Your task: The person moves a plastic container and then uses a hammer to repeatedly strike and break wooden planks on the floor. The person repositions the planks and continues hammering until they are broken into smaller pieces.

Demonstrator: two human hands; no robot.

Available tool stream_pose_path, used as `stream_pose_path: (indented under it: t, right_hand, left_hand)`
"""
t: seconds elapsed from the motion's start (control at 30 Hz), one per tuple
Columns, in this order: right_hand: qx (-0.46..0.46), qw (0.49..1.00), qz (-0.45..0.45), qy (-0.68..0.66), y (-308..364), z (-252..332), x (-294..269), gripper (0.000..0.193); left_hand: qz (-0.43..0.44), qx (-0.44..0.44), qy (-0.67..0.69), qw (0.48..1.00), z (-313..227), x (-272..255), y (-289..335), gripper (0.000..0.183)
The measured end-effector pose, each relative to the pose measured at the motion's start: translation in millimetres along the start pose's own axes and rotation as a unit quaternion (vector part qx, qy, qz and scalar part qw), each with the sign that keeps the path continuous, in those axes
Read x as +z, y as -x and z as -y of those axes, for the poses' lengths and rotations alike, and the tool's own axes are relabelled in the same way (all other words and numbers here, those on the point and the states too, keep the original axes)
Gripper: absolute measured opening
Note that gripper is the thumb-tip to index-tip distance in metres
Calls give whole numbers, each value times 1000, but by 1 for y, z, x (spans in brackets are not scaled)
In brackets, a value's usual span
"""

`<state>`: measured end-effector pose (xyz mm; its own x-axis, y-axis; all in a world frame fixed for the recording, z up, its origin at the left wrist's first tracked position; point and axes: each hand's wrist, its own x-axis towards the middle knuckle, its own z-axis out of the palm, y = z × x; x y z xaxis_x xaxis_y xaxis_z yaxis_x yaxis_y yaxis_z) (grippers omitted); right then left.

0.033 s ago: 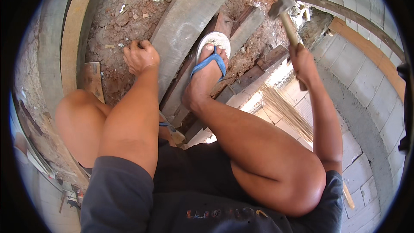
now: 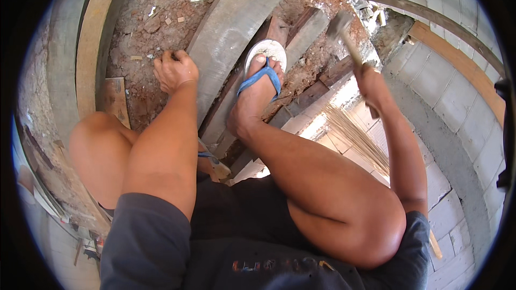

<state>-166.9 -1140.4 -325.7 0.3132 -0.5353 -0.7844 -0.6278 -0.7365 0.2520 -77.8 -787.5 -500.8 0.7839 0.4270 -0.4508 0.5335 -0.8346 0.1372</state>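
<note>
My right hand (image 2: 373, 90) is wrapped round the wooden handle of a hammer (image 2: 349, 46). The hammer's metal head is raised at the upper right, apart from the timber below it. Over by the left edge of a wide grey plank (image 2: 221, 37), my left hand (image 2: 176, 71) is closed with its fingers curled downward. Whatever those fingers hold, if anything, is hidden. My foot, in a white flip-flop (image 2: 267, 49) with blue straps, presses on the timber pieces (image 2: 305, 35) between my two hands.
Reddish soil (image 2: 148, 27) with wood chips surrounds the planks. A long timber beam (image 2: 90, 48) stands along the left. Thin sticks (image 2: 359, 138) lie in a bundle below my right hand. A block wall (image 2: 462, 91) and a curved wooden strip (image 2: 424, 8) bound the right side.
The hammer and my right hand have shifted slightly left, and the hammer head has tipped a little lower. My left hand and foot look the same.
</note>
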Motion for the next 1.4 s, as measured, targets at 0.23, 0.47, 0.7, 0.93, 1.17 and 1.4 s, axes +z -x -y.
stream_pose_path:
  t: [0.23, 0.47, 0.7, 0.93, 1.17, 1.4]
  right_hand:
    - [2, 974, 228, 7, 5, 10, -12, 38]
    - [26, 999, 17, 14, -7, -6, -30, 46]
    - [-66, 980, -178, -56, -35, -15, -22, 48]
    - [4, 986, 163, 40, -5, -4, -17, 47]
    - [-11, 993, 52, 106, -23, -12, -38, 47]
    - [-6, 988, -98, -118, -23, -10, -48, 54]
  left_hand:
    - [3, 6, -6, 1000, 1, -3, -1, 36]
    - [3, 2, -15, 1000, 0, 0, -1, 39]
    - [1, 12, -17, 1000, 2, 3, 0, 42]
    - [11, 16, 2, 1000, 1, -3, 1, 43]
    - [-8, 12, -3, 1000, 0, 0, 1, 38]
    - [-27, 17, -21, 999, 2, 6, -1, 39]
